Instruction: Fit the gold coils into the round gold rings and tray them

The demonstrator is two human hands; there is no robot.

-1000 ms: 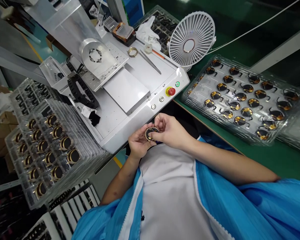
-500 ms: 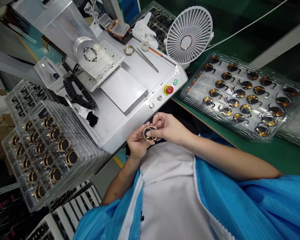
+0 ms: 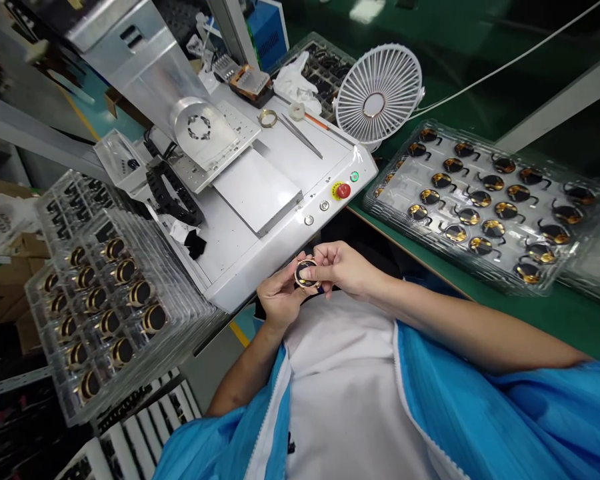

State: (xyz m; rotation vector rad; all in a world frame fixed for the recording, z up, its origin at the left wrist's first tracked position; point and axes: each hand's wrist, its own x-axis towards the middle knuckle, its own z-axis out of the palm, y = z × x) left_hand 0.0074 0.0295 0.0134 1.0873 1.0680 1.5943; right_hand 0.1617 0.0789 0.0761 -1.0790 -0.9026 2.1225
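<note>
Both hands meet in front of the white shirt, at the near edge of the machine base. Between them is a round watch case (image 3: 307,273) with a gold rim and a dark face. My left hand (image 3: 281,293) is closed around its left side and lower edge. My right hand (image 3: 344,268) is closed on its right side, the thumb lying across the dark face. Part of the case is hidden by the fingers.
A white machine base (image 3: 280,247) with a red stop button (image 3: 343,191) lies ahead. Stacked trays of gold-rimmed watch cases (image 3: 130,320) stand at left. At right, a clear tray (image 3: 410,173) carries round dark parts with tails, near a white fan (image 3: 380,93).
The view has shifted, so the surroundings sit lower and slightly right. Both hands keep hold of the watch case; the right thumb still rests on its face.
</note>
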